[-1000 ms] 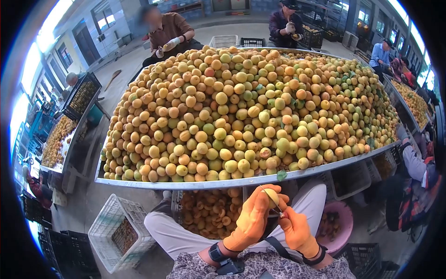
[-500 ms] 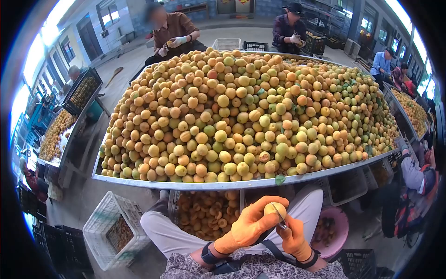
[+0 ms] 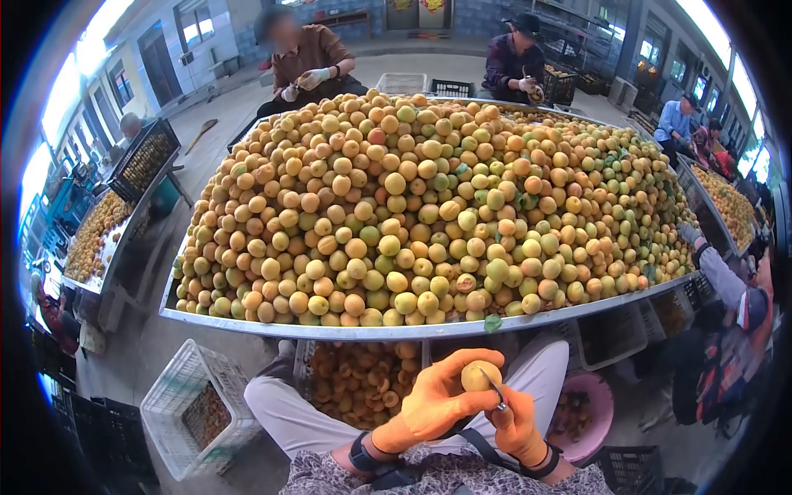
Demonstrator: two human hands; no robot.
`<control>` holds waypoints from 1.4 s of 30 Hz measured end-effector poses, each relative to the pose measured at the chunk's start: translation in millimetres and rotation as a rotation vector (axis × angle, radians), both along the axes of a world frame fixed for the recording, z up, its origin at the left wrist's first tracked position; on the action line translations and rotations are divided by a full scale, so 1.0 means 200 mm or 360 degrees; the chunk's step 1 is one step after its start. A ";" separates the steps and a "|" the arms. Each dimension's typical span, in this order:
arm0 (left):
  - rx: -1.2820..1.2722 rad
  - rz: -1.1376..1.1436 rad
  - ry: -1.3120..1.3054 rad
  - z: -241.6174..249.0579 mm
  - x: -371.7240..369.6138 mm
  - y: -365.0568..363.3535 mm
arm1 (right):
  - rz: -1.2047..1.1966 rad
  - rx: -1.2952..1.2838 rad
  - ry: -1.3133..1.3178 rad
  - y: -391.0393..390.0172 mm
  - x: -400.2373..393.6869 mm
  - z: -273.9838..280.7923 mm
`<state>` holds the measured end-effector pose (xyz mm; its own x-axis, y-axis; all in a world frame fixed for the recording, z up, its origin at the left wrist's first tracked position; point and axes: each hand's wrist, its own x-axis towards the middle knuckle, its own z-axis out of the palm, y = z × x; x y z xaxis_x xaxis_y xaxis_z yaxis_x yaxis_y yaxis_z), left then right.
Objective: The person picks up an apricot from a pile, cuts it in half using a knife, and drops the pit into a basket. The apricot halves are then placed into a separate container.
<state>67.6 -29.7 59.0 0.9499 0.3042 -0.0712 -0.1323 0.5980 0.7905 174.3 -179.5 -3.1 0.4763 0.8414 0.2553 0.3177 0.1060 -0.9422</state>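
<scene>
Orange-gloved at both hands in the head view. Pinching a round, pale yellow-orange fruit [image 3: 476, 377] between thumb and fingers of left hand [image 3: 433, 404]; gripping a small, narrow metal knife [image 3: 497, 397] in right hand [image 3: 521, 429], blade against fruit. Held just off near edge of metal-rimmed tabletop [image 3: 396, 333], right of that edge's middle, near a broad green leaf [image 3: 492, 323]. Judged to be at the cutting step; cannot tell how deep. Next, probably calling for a firm left pinch and careful turning against the blade, clear of fingertips.
</scene>
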 end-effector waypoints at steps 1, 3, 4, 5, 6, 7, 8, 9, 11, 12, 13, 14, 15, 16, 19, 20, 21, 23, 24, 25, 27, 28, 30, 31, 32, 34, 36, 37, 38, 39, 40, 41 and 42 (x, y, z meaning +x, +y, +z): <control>0.0176 0.0020 -0.0035 0.01 0.00 0.02 | 0.0008 -0.0006 0.0005 -0.01 0.00 0.01; 0.0961 0.0093 -0.0101 0.01 0.02 0.11 | 0.0038 -0.0129 -0.0028 -0.02 0.01 0.02; 0.1740 0.0151 -0.0167 0.00 0.03 0.15 | 0.0038 -0.0129 -0.0025 -0.03 0.02 0.01; 0.1789 0.0150 -0.0203 0.00 0.04 0.17 | 0.0067 -0.0126 -0.0042 -0.03 0.03 0.00; 0.1790 0.0149 -0.0207 -0.01 0.05 0.15 | 0.0096 -0.0123 -0.0061 -0.03 0.04 -0.01; 0.1211 0.0077 -0.0184 -0.01 0.04 0.10 | 0.0092 -0.0121 -0.0061 -0.02 0.04 -0.02; 0.0637 0.0007 -0.0157 -0.01 0.04 0.07 | 0.0048 -0.0014 -0.0118 -0.01 0.04 -0.03; 0.0205 -0.0059 -0.0049 0.05 0.02 0.03 | 0.0005 0.0097 -0.0178 0.00 0.03 -0.03; -0.0212 -0.0121 0.0031 0.02 0.01 0.00 | -0.0023 0.0139 -0.0165 0.02 0.02 -0.03; -0.0253 -0.0082 0.0036 0.02 0.01 -0.02 | -0.0045 0.0176 -0.0151 0.02 0.02 -0.04; -0.0258 -0.0073 0.0031 0.01 0.01 -0.01 | -0.0035 0.0172 -0.0154 0.02 0.03 -0.04; 0.0230 0.0072 -0.0045 -0.01 0.02 0.01 | 0.0007 0.0072 -0.0128 0.00 0.05 -0.04; 0.0723 0.0209 -0.0116 -0.02 0.02 0.03 | 0.0042 -0.0024 -0.0099 -0.01 0.05 -0.04; 0.0727 0.0207 -0.0112 -0.02 0.03 0.06 | 0.0040 -0.0021 -0.0095 -0.01 0.05 -0.04; 0.1882 0.0451 -0.0299 0.01 0.06 0.13 | 0.0044 -0.0048 -0.0076 -0.02 0.06 0.00; 0.1880 0.0444 -0.0303 0.03 0.06 0.14 | 0.0056 -0.0067 -0.0063 -0.02 0.06 0.02; 0.1990 0.0438 -0.0267 0.04 0.05 0.15 | 0.0070 -0.0087 -0.0049 -0.02 0.06 0.03; 0.2079 0.0429 -0.0192 0.05 0.05 0.17 | 0.0094 -0.0190 -0.0092 -0.04 0.09 0.06; 0.2079 0.0429 -0.0191 0.05 0.05 0.18 | 0.0126 -0.0289 -0.0140 -0.05 0.11 0.08; 0.2155 0.0456 -0.0141 0.05 0.05 0.19 | 0.0125 -0.0289 -0.0138 -0.04 0.11 0.10; 0.2248 0.0528 -0.0039 0.03 0.06 0.19 | 0.0066 -0.0483 -0.0160 -0.04 0.11 0.18; 0.2250 0.0518 -0.0040 0.01 0.07 0.20 | 0.0059 -0.0482 -0.0154 -0.04 0.12 0.22; 0.2142 0.0561 0.0017 -0.07 0.10 0.22 | 0.0003 -0.0626 -0.0152 -0.05 0.14 0.28; 0.1913 0.0665 0.0085 -0.13 0.11 0.23 | -0.0079 -0.0445 0.0073 -0.08 0.15 0.23; 0.1601 0.0612 0.0133 -0.20 0.11 0.26 | -0.0078 -0.0442 0.0067 -0.12 0.19 0.18; 0.0381 0.0180 0.0212 -0.12 0.06 0.25 | -0.0144 -0.0050 0.0461 -0.11 0.19 0.17; 0.0324 0.0005 0.0164 -0.13 0.10 0.17 | -0.0272 0.0164 0.0755 0.02 0.13 0.25; 0.0208 -0.0077 0.0075 -0.15 0.10 0.13 | -0.0116 -0.0036 -0.0368 0.05 0.22 0.24; -0.0180 -0.0034 0.0016 -0.14 0.13 0.05 | -0.0126 0.0190 -0.0492 0.10 0.22 0.16; -0.0192 -0.0009 0.0008 -0.21 0.13 0.05 | -0.0042 0.0009 -0.0534 0.12 0.21 0.17; -0.0204 0.0016 -0.0001 -0.28 0.13 0.04 | 0.0055 0.0118 -0.0430 0.14 0.21 0.16; -0.0216 0.0041 -0.0009 -0.34 0.12 0.03 | 0.0058 0.0026 -0.0423 0.14 0.20 0.14; -0.0282 -0.0021 -0.0067 -0.43 0.09 0.07 | 0.0085 0.0015 -0.0383 0.16 0.20 0.15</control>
